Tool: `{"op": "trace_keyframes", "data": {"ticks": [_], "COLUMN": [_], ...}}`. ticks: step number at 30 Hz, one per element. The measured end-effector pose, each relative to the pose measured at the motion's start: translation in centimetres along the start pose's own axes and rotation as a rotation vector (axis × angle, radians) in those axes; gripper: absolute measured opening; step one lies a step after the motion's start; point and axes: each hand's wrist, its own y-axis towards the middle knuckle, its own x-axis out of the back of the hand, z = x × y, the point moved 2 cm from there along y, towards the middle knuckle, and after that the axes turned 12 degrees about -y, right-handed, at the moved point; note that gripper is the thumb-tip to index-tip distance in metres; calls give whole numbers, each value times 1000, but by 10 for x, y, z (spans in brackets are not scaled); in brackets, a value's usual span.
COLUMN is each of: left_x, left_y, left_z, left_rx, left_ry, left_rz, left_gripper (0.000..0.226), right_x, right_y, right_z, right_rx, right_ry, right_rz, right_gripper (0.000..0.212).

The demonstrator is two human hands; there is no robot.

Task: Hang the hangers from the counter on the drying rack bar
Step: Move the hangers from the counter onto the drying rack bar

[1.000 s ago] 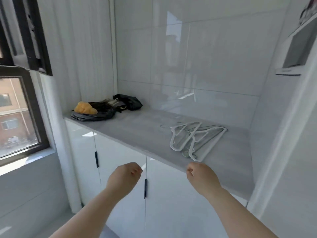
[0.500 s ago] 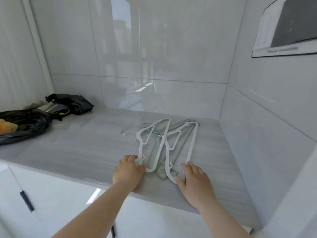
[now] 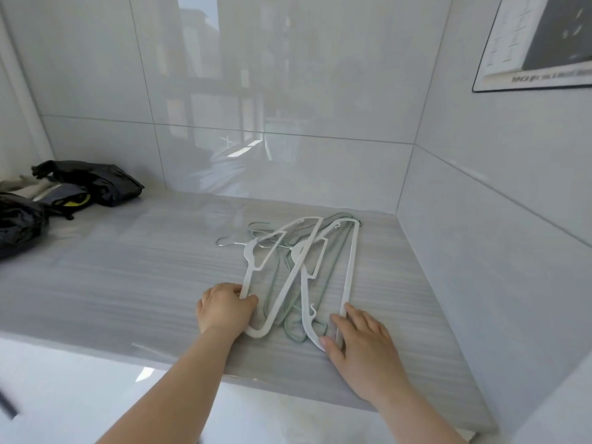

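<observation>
While lying flat and overlapped, held at both near ends: hangers (image 3: 290, 283) in a loose pile toward the right end of the counter (image 3: 128, 283). Two white plastic ones on top, thin greenish ones beneath, a metal hook (image 3: 224, 241) poking out to the left. Left white hanger (image 3: 250, 254) pinched at its near arm by the left hand (image 3: 224, 310), thumb over the bar, fingers curled against its outer side. Right white hanger (image 3: 350, 267) touched at its near corner by the right hand (image 3: 358, 341), fingers nearly straight and slightly spread along the long bar, thumb tip at the corner. Cannot tell whether raised off the surface at all.

Underneath, grey streaked counter with a faint sheen, running left to right. Front edge just behind both wrists, white cabinet fronts (image 3: 80, 395) below it. Near ends of the pile close to that front edge, far ends short of the back wall (image 3: 288, 91), glossy pale tiles full of reflections. Right wall (image 3: 496, 235) meeting the counter's right edge, near the pile but apart from it, with a dark-framed panel (image 3: 538, 43) high on it. Well apart at the left end, a dark bundle of bags and cloth (image 3: 93, 184), with a wide stretch of counter between it and the hangers.
</observation>
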Motion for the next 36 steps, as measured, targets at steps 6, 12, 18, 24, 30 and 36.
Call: {"op": "trace_keyframes", "data": {"ticks": [6,12,18,24,30,36], "left_x": [13,28,39,36,32,53], "left_y": [-6,-4,-1,-1,1,-2], "left_z": [8,15,19,13,-4,-3], "left_rx": [74,202,336,474,432,212], "left_ry": [-536,-919,-1250,-1447,-1575,-1330], "left_rz": [18,184,231,212,264,225], "left_gripper": [22,14,24,29,28,25], "right_x": [0,0,1,-2,-1,1], "right_y": [1,-1,-2,0,1,0], "right_z": [0,0,1,0,0,1], "right_rx": [12,16,30,30,17,14], "right_ry": [6,17,12,-21,18,68], "right_rz": [32,41,21,-1,-14,-2], "right_gripper": [74,65,84,112,105,104]}}
